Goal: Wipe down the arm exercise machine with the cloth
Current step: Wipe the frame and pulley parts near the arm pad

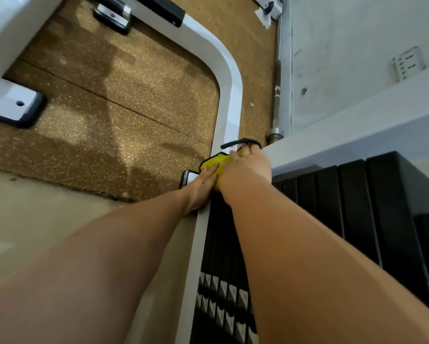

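Note:
A yellow cloth (214, 163) with a black edge lies bunched on the low end of the machine's white frame (231, 95), where the curved tube meets the floor foot. My right hand (248, 167) lies on top of the cloth, fingers curled over its far edge. My left hand (203, 184) rests beside it with straight fingers touching the cloth's near left side. Both forearms reach down along the white upright. The black weight stack (357, 207) sits right of my hands.
Brown speckled rubber flooring (109, 108) fills the middle. A steel barbell (276, 95) lies along the grey wall at right. White machine feet with black pads (12, 105) stand at left and top. A pale tiled floor strip runs at lower left.

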